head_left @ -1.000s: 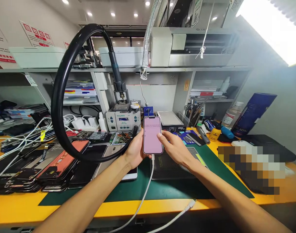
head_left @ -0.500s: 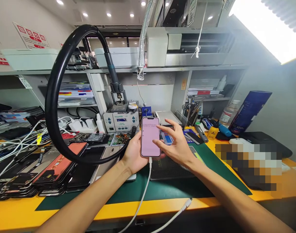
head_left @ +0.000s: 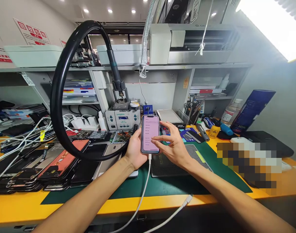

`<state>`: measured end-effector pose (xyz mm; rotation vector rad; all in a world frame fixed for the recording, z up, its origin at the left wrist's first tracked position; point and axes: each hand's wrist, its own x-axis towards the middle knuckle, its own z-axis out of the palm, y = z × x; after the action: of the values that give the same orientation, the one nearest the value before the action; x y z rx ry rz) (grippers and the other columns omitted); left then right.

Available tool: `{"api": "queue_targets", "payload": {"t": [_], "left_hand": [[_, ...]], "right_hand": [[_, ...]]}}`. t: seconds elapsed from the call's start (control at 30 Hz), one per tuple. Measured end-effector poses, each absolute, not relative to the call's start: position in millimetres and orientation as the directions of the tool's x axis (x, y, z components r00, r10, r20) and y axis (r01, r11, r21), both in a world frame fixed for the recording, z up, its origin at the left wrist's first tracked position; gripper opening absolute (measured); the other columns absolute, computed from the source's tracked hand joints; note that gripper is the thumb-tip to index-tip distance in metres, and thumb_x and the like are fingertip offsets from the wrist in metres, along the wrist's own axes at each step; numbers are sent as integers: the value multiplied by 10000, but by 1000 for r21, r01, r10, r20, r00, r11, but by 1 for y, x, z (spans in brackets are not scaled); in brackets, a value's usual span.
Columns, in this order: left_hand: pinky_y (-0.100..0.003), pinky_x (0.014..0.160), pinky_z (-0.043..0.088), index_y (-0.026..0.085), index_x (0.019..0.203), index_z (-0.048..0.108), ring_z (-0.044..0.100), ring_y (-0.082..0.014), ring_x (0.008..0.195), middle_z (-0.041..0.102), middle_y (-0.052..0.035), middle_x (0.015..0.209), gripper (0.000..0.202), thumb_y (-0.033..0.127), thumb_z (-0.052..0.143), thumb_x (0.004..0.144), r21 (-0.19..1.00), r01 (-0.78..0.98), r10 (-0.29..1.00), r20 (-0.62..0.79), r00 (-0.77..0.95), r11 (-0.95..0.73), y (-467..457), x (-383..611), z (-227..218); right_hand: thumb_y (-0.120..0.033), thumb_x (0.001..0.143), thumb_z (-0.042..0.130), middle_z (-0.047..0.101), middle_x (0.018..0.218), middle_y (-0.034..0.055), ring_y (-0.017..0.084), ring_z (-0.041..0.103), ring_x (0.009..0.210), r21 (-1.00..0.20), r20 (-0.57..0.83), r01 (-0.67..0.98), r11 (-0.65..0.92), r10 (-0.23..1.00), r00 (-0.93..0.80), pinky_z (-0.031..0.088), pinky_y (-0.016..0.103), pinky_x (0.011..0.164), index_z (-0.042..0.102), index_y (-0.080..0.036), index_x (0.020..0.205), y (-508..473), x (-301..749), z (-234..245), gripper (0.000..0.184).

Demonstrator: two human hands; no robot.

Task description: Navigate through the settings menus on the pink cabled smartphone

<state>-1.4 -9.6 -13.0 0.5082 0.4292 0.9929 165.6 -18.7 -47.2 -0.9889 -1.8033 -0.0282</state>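
Observation:
My left hand (head_left: 135,147) is wrapped round the left side and back of a smartphone (head_left: 149,133), holding it upright above the green mat (head_left: 128,192). Rows of small text fill its lit pinkish screen, too small to read. A white charging cable (head_left: 146,184) is plugged into its bottom edge and drops off the bench front. My right hand (head_left: 175,145) holds nothing. Its thumb and forefinger, nearly together, reach over the lower screen; whether they touch it I cannot tell. Another finger stretches past the phone's right edge.
Stacked phone screens and housings (head_left: 58,161) lie at left. A black hose (head_left: 56,97) loops above them from a soldering station (head_left: 123,119). Under my right hand is a perforated black plate (head_left: 162,168). A loose white cable end (head_left: 188,200) hangs at the front edge. Bottles and tools stand at right.
The phone's screen has gone from a mostly blank page to rows of text. My right thumb and forefinger have drawn closer together. The view has shifted slightly.

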Motion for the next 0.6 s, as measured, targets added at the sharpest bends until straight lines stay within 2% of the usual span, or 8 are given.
{"api": "queue_targets", "payload": {"t": [0.17,0.4,0.6], "left_hand": [[-440,925,572,107,1302,680,737,-293,1009,750,-163,1165,508,435,359,1083,582,-691,878,-93,469,430,-9,-3,-13],[-439,935,567,101,1239,709,730,-301,1029,759,-163,1098,514,455,378,1066,579,-697,880,-77,469,423,-5,-6,-19],[-447,918,571,100,1285,694,731,-307,1017,760,-164,1083,538,464,370,1059,572,-698,878,-87,471,431,-6,-6,-16]], "right_hand": [[-357,901,757,557,1482,134,357,463,1436,-414,809,627,660,582,-79,420,638,1158,837,-285,997,-24,167,-43,144],[-222,881,724,623,1363,135,361,498,1390,-230,884,666,710,439,-162,441,639,1121,819,-259,968,-33,168,-40,134],[-170,856,702,629,1337,128,367,499,1363,-148,901,666,731,377,-215,478,615,1079,812,-256,945,-37,167,-37,165]]}}
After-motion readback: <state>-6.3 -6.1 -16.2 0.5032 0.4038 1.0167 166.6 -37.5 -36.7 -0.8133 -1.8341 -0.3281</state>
